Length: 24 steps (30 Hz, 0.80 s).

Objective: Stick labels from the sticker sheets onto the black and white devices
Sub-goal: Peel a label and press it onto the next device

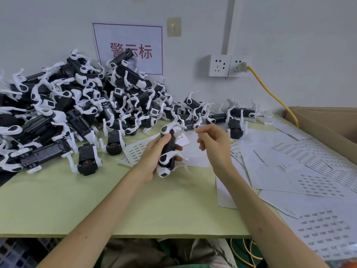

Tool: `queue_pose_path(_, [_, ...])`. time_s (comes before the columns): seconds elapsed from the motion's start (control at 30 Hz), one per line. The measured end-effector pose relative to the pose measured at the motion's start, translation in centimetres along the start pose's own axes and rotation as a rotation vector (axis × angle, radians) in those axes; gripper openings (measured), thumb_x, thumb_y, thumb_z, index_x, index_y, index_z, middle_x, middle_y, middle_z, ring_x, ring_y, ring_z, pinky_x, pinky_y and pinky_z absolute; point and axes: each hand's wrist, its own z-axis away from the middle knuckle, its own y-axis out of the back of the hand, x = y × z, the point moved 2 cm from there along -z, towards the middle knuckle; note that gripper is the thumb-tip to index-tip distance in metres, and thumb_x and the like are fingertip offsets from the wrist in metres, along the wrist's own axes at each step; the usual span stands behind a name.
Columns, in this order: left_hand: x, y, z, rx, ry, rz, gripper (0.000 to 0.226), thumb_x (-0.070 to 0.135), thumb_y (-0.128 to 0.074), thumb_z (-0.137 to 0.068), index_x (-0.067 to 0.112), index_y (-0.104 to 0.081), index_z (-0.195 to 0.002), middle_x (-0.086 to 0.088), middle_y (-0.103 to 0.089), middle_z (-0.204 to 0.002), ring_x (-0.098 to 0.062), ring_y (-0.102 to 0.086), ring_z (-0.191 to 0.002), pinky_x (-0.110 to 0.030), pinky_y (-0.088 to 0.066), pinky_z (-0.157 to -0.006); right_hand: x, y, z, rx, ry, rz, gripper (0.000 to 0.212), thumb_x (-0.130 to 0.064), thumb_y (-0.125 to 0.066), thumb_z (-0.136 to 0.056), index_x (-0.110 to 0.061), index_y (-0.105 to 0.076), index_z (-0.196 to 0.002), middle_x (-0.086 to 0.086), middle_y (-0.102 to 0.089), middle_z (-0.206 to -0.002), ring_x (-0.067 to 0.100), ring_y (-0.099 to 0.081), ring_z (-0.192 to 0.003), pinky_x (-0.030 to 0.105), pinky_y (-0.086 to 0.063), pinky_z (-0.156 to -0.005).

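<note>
From the head view, the job looks to be in mid-run: one black and white plastic device (167, 151) with thin white legs is held up off the pale green counter (96, 200), clamped in the grip of the left hand (154, 157), whose fingers wrap its dark body and whose thumb lies along the top. A label on it cannot be made out, so I judge this unit is at the sticking step, not finished. To the left of that grip and beyond it, a big heap of matching black and white devices (67, 109) covers the counter back to the wall, and a thinner row (237, 115) runs beyond the right hand; which of these are labelled is too small to tell, so most of the work may be left. The right hand (214, 146) hangs just to the right of the held device, apart from it, wrist bent, thumb and forefinger drawn together to a narrow grip; whether a label is pinched there cannot be told. White sticker sheets (318, 182) printed with rows of small dark labels lie spread to the right of this hand and below it, and another sheet (138, 149) shows beyond the left grip. Many labels remain. A brown cardboard box (328, 120) stands at the far right.
</note>
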Motion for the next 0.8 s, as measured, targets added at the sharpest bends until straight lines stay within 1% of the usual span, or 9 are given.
queue_pose_path(0.07, [0.1, -0.2, 0.2, -0.047, 0.014, 0.02, 0.033, 0.04, -0.052, -0.103, 0.014, -0.065, -0.118, -0.012, -0.077, -0.104, -0.029, -0.073, -0.074, -0.036, -0.06, -0.064, -0.1, 0.2, -0.1, -0.021, -0.007, 0.014, 0.021, 0.007, -0.062, -0.087, -0.012, -0.071, -0.087, -0.003, -0.066, -0.072, 0.014, -0.058, -0.064, 0.025, -0.049, -0.063])
queue_pose_path(0.17, [0.2, -0.5, 0.3, -0.107, 0.074, 0.039, 0.044, 0.043, -0.057, -0.096, 0.011, -0.063, -0.126, -0.017, -0.074, -0.117, -0.037, -0.071, -0.085, -0.042, -0.061, -0.073, -0.3, -0.2, 0.0, -0.183, -0.008, 0.056, 0.034, -0.001, -0.073, -0.078, -0.025, -0.073, -0.102, -0.004, -0.07, -0.099, 0.01, -0.063, -0.085, 0.023, -0.053, -0.079])
queue_pose_path(0.27, [0.7, -0.2, 0.6, -0.17, 0.189, 0.163, 0.039, 0.043, -0.056, -0.096, 0.013, -0.071, -0.115, -0.017, -0.072, -0.124, -0.028, -0.07, -0.069, -0.033, -0.057, -0.061, -0.3, -0.7, 0.3, -0.267, 0.0, 0.113, 0.047, -0.019, -0.072, -0.067, -0.037, -0.07, -0.111, -0.011, -0.069, -0.116, -0.003, -0.059, -0.095, 0.013, -0.047, -0.077])
queue_pose_path(0.37, [0.8, 0.0, 1.0, -0.26, 0.243, 0.178, 0.042, 0.042, -0.056, -0.093, 0.011, -0.069, -0.117, -0.02, -0.069, -0.128, -0.027, -0.066, -0.064, -0.033, -0.055, -0.06, -0.2, -0.7, 0.1, -0.339, -0.008, 0.129, 0.051, -0.025, -0.071, -0.072, -0.03, -0.069, -0.123, -0.008, -0.068, -0.124, 0.009, -0.06, -0.11, 0.023, -0.047, -0.087])
queue_pose_path(0.4, [0.8, -0.1, 1.1, -0.292, 0.258, 0.188, 0.041, 0.04, -0.056, -0.092, 0.01, -0.069, -0.118, -0.021, -0.071, -0.122, -0.029, -0.066, -0.063, -0.033, -0.055, -0.058, -0.2, -0.6, 0.0, -0.427, -0.021, 0.073, 0.051, -0.022, -0.071, -0.076, -0.023, -0.068, -0.127, -0.006, -0.07, -0.12, 0.014, -0.062, -0.106, 0.026, -0.048, -0.087])
queue_pose_path(0.5, [0.8, -0.5, 1.5, -0.418, 0.312, 0.186, 0.035, 0.037, -0.059, -0.094, 0.012, -0.071, -0.114, -0.023, -0.074, -0.104, -0.031, -0.068, -0.061, -0.033, -0.056, -0.056, -0.3, -0.1, 0.0, -0.668, -0.13, -0.13, 0.043, -0.01, -0.064, -0.085, -0.009, -0.066, -0.128, 0.0, -0.067, -0.095, 0.018, -0.059, -0.083, 0.027, -0.045, -0.067])
queue_pose_path(0.6, [0.8, -0.5, 1.7, -0.542, 0.346, 0.122, 0.034, 0.04, -0.056, -0.096, 0.019, -0.074, -0.117, -0.03, -0.069, -0.117, -0.031, -0.07, -0.059, -0.03, -0.055, -0.053, -0.1, 0.4, -0.3, -0.695, -0.214, -0.055, 0.043, -0.013, -0.063, -0.082, -0.02, -0.071, -0.123, 0.013, -0.059, -0.097, 0.021, -0.055, -0.08, 0.023, -0.041, -0.061])
queue_pose_path(0.73, [0.7, -0.3, 1.6, -0.557, 0.348, 0.11, 0.035, 0.041, -0.057, -0.096, 0.021, -0.075, -0.118, -0.028, -0.07, -0.115, -0.031, -0.072, -0.069, -0.033, -0.058, -0.063, -0.2, 0.7, 0.0, -0.82, -0.178, -0.027, 0.027, -0.013, -0.064, -0.09, 0.006, -0.066, -0.11, 0.02, -0.061, -0.085, 0.025, -0.054, -0.064, 0.025, -0.038, -0.055])
queue_pose_path(0.8, [0.9, -0.2, 1.7, -0.601, 0.333, 0.183, 0.036, 0.036, -0.056, -0.096, 0.016, -0.074, -0.12, -0.028, -0.069, -0.12, -0.034, -0.074, -0.079, -0.036, -0.059, -0.071, -0.4, 0.8, -0.2, -0.769, -0.156, -0.069, 0.021, -0.014, -0.067, -0.088, 0.005, -0.067, -0.095, 0.017, -0.061, -0.079, 0.022, -0.053, -0.059, 0.023, -0.039, -0.052])
